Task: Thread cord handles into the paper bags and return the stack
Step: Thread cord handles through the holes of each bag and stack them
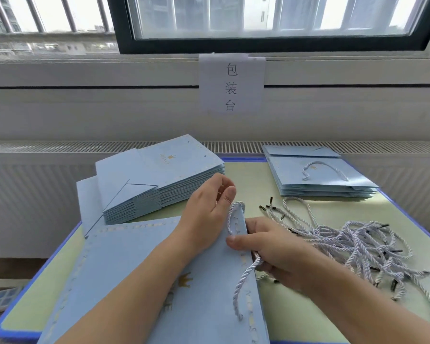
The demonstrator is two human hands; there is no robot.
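Observation:
A flat light-blue paper bag point(124, 274) with a gold crown print lies in front of me. A white twisted cord point(243, 276) loops out of its top right edge and trails down across its face. My left hand point(206, 214) rests on the bag near the cord's upper loop, fingers curled with thumb and forefinger close together. My right hand point(271, 252) grips the bag's right edge, thumb on top and fingers underneath, where the cord passes. A stack of bags without handles point(159, 180) sits behind. A stack with cord handles point(318, 175) is at the back right.
A loose pile of white cords point(358, 247) with dark metal tips lies on the green table point(296, 316) to the right. The table has a blue rim. A paper sign point(231, 85) hangs on the wall under the window. A radiator runs behind the table.

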